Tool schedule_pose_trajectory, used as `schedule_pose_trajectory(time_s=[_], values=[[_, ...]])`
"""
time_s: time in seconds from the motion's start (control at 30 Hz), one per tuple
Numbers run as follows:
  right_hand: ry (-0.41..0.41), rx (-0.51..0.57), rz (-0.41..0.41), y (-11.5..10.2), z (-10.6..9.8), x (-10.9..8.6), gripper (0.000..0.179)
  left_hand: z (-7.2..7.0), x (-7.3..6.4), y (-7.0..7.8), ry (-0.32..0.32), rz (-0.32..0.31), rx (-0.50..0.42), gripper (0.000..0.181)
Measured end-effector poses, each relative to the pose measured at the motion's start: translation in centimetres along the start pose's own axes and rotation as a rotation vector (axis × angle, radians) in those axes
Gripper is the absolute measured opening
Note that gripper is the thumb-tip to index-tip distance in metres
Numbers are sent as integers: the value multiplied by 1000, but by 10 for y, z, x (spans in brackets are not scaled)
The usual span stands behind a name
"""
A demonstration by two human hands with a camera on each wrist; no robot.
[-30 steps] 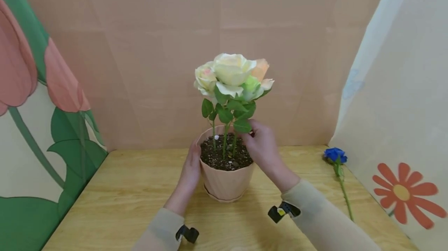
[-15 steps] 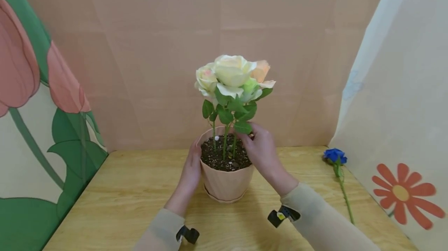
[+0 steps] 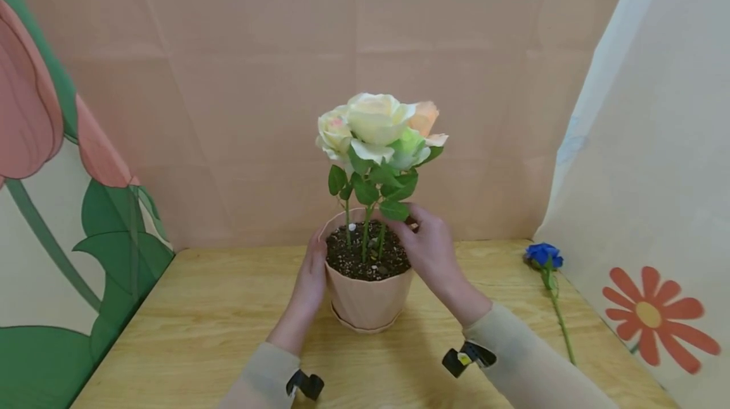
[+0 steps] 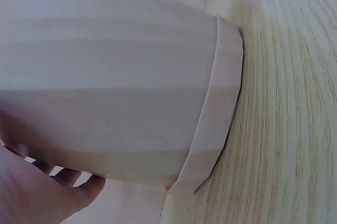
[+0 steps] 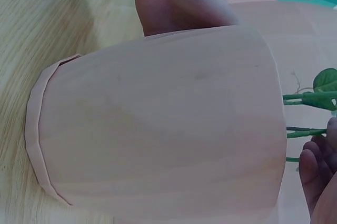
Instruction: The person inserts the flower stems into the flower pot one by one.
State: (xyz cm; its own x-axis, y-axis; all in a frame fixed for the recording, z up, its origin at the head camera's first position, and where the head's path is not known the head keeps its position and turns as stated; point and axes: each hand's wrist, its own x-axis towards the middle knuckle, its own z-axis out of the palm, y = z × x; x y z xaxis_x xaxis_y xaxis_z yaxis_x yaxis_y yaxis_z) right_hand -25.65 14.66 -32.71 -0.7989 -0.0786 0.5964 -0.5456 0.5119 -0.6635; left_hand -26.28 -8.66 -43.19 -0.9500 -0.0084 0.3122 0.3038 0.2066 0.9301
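A pale pink flowerpot [image 3: 367, 301] full of dark soil [image 3: 359, 266] stands on the table, with several upright roses in it. A big cream rose [image 3: 376, 118] tops the bunch, beside a green-tinged rose [image 3: 408, 146] and a peach rose [image 3: 424, 118]. My left hand [image 3: 310, 276] lies along the pot's left side; in the left wrist view its fingers [image 4: 79, 190] rest against the wall. Over the right rim, my right hand [image 3: 429, 244] pinches a rose stem [image 5: 305, 133] under the leaves. Leaves and my own hand partly hide its fingertips in the head view.
A blue rose [image 3: 544, 255] with a long green stem lies on the wooden table [image 3: 228, 307] at the right. A plain pink backdrop [image 3: 256, 79] hangs behind. Printed flower panels flank both sides, tulips [image 3: 28, 92] left and a red flower [image 3: 649, 315] right.
The view has shifted slightly, so pot and roses sit a little lower in it. Both hands keep their places, the left on the pot and the right at the stem.
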Motion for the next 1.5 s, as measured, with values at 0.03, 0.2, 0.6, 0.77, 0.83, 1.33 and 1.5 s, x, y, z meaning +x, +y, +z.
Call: schedule_pose_trajectory(time_s=[0.03,0.2,0.6,0.77,0.83,1.33,1.5], values=[[-4,0,1,1,-1,-1,22,0,0,0,2,1,-1,62],[-17,-3,18,5,-10,-6,22,1,-1,-1,-1,4,-7,61],[2,-22,54,27,-50,-18,27,0,-1,-1,3,-2,-11,62],[40,-116,54,42,-72,-23,27,0,0,-1,4,-10,-3,62],[43,-174,70,47,-83,-27,29,0,0,-2,3,-10,-5,61],[40,-391,149,116,-153,-55,38,-1,0,0,-9,-9,-27,64],[23,-472,210,134,-173,-65,43,-1,0,1,-13,-6,-30,65]])
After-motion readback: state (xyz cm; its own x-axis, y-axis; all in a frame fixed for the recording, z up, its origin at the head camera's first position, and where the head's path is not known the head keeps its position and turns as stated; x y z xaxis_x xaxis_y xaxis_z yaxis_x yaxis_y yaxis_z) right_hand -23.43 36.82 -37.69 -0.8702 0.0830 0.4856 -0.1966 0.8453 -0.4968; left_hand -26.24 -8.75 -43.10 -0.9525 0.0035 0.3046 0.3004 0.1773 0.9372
